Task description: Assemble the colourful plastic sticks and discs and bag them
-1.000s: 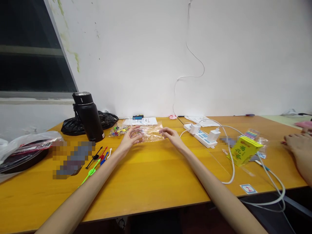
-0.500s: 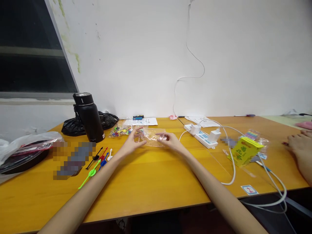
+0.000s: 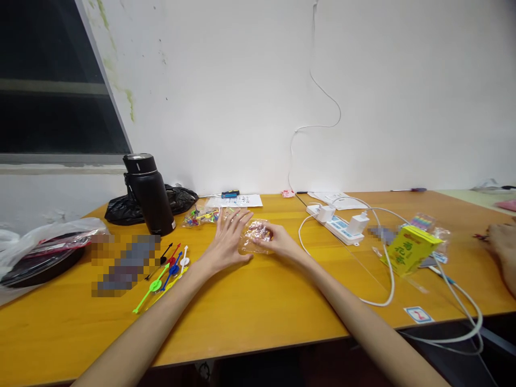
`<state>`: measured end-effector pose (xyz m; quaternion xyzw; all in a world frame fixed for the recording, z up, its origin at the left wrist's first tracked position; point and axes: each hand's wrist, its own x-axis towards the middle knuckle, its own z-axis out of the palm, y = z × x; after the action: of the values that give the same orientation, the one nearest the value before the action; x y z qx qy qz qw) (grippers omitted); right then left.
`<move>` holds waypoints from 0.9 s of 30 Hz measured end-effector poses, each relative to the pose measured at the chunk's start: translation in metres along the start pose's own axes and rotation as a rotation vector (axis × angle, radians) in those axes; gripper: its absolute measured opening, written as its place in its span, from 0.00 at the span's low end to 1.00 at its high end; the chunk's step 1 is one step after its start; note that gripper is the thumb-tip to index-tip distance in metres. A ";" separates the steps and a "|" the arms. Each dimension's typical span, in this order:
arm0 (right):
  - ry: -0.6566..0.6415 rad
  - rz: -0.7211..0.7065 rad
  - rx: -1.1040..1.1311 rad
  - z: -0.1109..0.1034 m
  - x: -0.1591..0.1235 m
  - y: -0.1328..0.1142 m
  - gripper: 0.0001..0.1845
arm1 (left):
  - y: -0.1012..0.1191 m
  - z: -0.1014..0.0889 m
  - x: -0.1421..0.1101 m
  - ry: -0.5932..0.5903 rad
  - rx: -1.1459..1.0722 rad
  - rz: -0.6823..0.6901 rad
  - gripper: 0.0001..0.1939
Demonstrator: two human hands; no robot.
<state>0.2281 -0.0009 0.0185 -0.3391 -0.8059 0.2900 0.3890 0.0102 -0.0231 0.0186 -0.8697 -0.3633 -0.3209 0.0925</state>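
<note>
A crinkled clear plastic bag (image 3: 255, 239) lies on the yellow table between my hands. My right hand (image 3: 281, 243) pinches its right side, the fingers partly hidden by the film. Flat beside the bag's left edge, my left hand (image 3: 229, 239) has its fingers spread and holds nothing. Behind the left fingers is another clear bag with small colourful pieces (image 3: 199, 216). Left of my forearm lie several arrow-shaped spinners: a green spinner (image 3: 155, 285), a white spinner (image 3: 184, 262), a blue spinner (image 3: 173, 270), and red, black and yellow ones beside them.
A black bottle (image 3: 151, 196) stands at left, before a black plastic bag (image 3: 183, 199). A power strip (image 3: 341, 228) with white chargers and cables lies right of centre, near a yellow box (image 3: 413, 250). Another person's hand (image 3: 502, 247) is at the far right.
My left hand has turned from a curled, raised pose to lying palm-down with fingers spread. The clear bag is more bunched up, its right side in my right hand.
</note>
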 end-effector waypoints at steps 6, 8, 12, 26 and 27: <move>-0.035 0.007 -0.012 0.005 -0.002 -0.003 0.20 | -0.006 0.005 -0.001 -0.029 -0.017 -0.020 0.48; -0.044 0.023 -0.006 0.004 -0.002 -0.005 0.17 | -0.009 0.007 -0.002 -0.025 -0.036 -0.049 0.45; -0.017 0.046 0.100 0.001 0.001 -0.008 0.17 | -0.016 0.010 -0.004 -0.005 -0.059 -0.138 0.40; 0.113 0.274 0.326 0.001 0.006 0.026 0.14 | -0.020 0.004 0.003 0.270 -0.075 -0.265 0.34; 0.053 0.255 0.293 0.008 0.004 0.026 0.13 | -0.020 0.004 0.003 0.286 -0.073 -0.268 0.35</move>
<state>0.2274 0.0162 -0.0028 -0.3857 -0.6950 0.4424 0.4153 -0.0003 -0.0055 0.0158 -0.7619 -0.4473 -0.4634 0.0682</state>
